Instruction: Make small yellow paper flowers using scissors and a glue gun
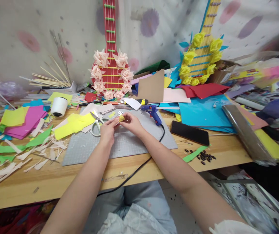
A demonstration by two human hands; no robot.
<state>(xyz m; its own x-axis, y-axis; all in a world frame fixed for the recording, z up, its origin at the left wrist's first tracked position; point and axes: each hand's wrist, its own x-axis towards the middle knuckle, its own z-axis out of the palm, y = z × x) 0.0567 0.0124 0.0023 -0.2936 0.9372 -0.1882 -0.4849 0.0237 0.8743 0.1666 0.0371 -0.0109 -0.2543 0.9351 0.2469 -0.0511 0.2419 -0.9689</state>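
Note:
My left hand (108, 127) and my right hand (132, 123) meet over the grey cutting mat (129, 143). Both pinch a small yellow paper piece (121, 118) between their fingertips, fingers closed round it. White-handled scissors (95, 123) lie just left of my left hand on yellow paper sheets (73, 125). A blue glue gun (152, 112) rests right of my right hand, its black cord running off the table's front edge.
A red paper guitar with pink flowers (110, 70) and a yellow-flowered guitar (201, 61) lean at the back. A black phone (189, 132), a tape roll (59, 106), coloured sheets (29, 118), paper scraps (19, 159), dark seeds (204, 157) and a foil roll (245, 133) crowd the wooden table (56, 182).

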